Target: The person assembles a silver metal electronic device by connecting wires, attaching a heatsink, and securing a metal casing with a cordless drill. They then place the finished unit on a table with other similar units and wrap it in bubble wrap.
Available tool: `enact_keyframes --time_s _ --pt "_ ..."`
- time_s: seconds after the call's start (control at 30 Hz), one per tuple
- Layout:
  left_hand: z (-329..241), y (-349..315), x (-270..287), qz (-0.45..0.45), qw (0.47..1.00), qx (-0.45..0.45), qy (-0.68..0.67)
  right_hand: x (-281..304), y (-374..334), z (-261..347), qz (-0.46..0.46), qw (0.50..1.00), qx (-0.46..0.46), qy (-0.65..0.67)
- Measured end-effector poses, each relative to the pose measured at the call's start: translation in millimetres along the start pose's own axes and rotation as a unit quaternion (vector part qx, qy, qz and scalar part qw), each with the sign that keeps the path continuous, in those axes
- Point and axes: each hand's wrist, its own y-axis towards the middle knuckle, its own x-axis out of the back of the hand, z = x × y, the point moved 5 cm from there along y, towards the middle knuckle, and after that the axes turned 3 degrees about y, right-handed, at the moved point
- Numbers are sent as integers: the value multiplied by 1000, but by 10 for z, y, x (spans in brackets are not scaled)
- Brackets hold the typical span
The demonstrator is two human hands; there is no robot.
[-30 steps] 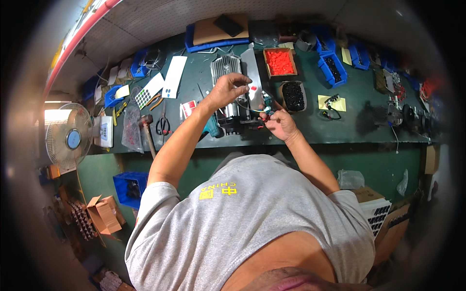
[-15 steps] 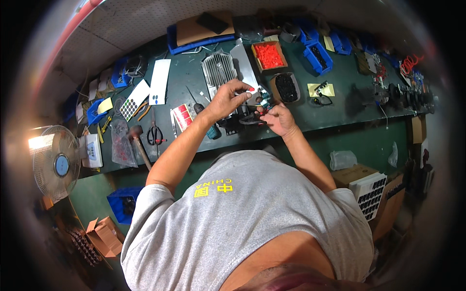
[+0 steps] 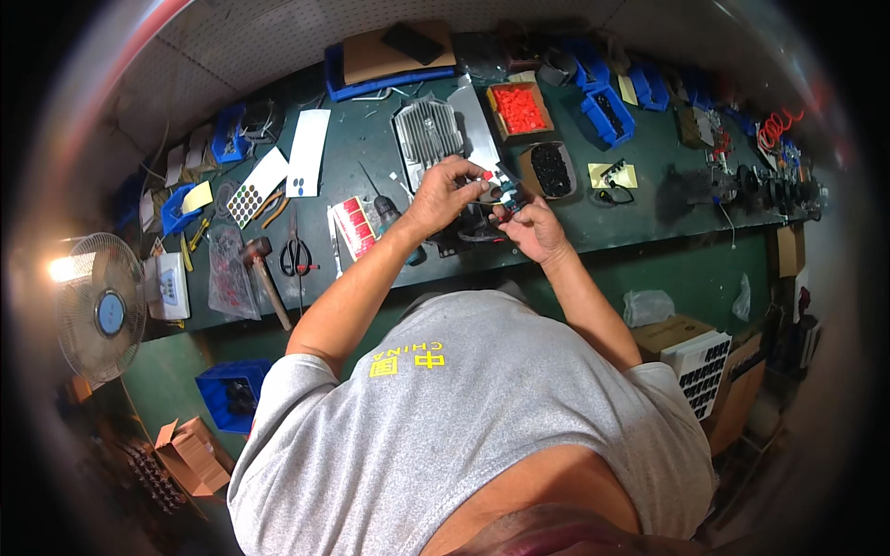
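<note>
1. Left hand [image 3: 443, 193] curled, fingers pinched on 1 end of a small part [image 3: 489, 182] with red and white bits, held just above the bench [image 3: 649, 218].
2. Right hand [image 3: 530, 227] also curled, fingertips closed on the other end of that same small part, just beside the left hand.
3. Small part kept in the air between both hands, over a dark flat piece [image 3: 468, 232] lying at the front edge of the bench.
4. Ribbed metal block [image 3: 428, 139] lay flat right behind the hands.
5. Tray of red bits [image 3: 517, 107] and tray of black bits [image 3: 551, 170] stood near it, toward the right.
6. Drill [image 3: 397, 224] lay under the left forearm, red-and-white card [image 3: 353, 224] just beside it.
7. Scissors [image 3: 297, 252] and hammer [image 3: 264, 276] rested further left, well apart from the hands.
8. Fan [image 3: 100, 306] stood off the left end of the bench.
</note>
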Motion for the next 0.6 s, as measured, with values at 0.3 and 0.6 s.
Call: enact_keyframes --time_s 0.3,0.6 --pt "1 -79 70 52 999 8 -9 -65 -37 0 2 998 -17 -68" --pt "-209 -65 187 114 970 -182 115 -44 35 53 45 983 -54 -169"
